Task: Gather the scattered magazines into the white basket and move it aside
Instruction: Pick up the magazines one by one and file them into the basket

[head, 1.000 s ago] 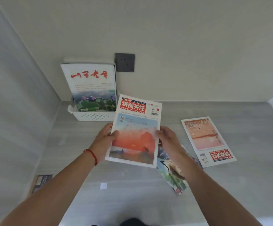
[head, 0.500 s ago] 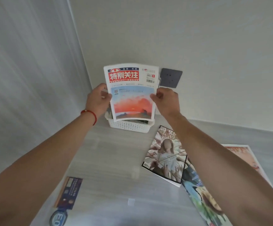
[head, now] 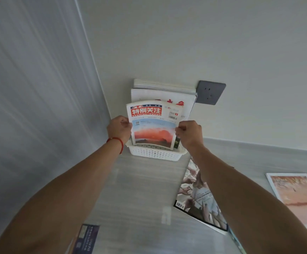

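Observation:
A magazine with a red title block and an orange sunset cover [head: 153,128] stands upright with its lower edge inside the white perforated basket [head: 155,154] in the back corner. My left hand [head: 119,129] pinches its left edge and my right hand [head: 188,133] pinches its right edge. Behind it in the basket stand a white magazine with red characters [head: 189,101] and other magazines [head: 160,85] leaning on the wall. A magazine with a crowd photo cover [head: 199,197] lies flat on the table, partly under my right forearm. An orange-toned magazine [head: 297,197] lies at the right.
A dark wall socket [head: 211,92] sits on the wall right of the basket. A dark booklet [head: 85,239] lies at the table's near left edge. A small white scrap [head: 166,215] lies mid-table. Walls close in on the left and behind the basket.
Both hands carried the sunset magazine from above the table to the corner, then lowered it until its bottom edge went into the basket in front of the white magazine.

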`<state>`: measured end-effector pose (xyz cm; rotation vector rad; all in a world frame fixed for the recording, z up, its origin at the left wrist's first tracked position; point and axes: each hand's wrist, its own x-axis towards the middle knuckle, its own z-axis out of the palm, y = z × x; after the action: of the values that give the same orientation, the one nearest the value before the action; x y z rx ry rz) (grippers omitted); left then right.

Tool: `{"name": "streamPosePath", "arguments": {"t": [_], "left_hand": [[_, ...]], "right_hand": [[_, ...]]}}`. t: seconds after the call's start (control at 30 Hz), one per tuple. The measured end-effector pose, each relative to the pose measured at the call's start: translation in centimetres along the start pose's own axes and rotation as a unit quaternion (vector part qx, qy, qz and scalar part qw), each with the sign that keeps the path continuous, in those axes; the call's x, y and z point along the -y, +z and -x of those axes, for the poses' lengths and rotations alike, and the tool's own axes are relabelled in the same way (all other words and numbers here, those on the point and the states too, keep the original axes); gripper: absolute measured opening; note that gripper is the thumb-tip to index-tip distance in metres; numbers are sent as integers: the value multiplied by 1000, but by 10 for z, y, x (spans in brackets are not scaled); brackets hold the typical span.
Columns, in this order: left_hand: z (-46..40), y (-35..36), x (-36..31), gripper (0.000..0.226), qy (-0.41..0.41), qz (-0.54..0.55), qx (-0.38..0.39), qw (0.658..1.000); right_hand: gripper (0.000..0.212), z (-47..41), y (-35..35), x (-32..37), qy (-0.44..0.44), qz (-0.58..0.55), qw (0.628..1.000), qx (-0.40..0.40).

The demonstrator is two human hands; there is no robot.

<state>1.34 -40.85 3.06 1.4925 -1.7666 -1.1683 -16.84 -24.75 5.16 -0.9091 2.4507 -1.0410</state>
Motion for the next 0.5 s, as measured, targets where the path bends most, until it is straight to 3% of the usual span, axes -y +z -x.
{"name": "streamPosePath", "arguments": {"t": [0.13, 0.23, 0.3, 0.4, 0.43, 0.5], "left_hand": [[-4, 9, 3, 11, -32, 57, -13, 998], [-6, 10, 2, 25, -56, 86, 22, 994], [-1, 13, 5, 40, -71, 107, 58, 990], [34, 15, 5, 9, -28, 25, 11, 999], [49, 18, 5, 8, -8, 14, -16, 1000], [86, 27, 7, 28, 34, 12, -41, 999]], "right_hand": [[43, -9, 5, -2, 2, -14, 1000, 19], [56, -4, 3, -6, 5, -48, 996, 69], [53, 9, -1, -15, -15, -51, 995, 85], [57, 39, -18, -42, -38, -39, 997, 47], [61, 52, -27, -54, -46, -29, 998, 25], [69, 78, -48, -87, -74, 18, 997, -11]]}}
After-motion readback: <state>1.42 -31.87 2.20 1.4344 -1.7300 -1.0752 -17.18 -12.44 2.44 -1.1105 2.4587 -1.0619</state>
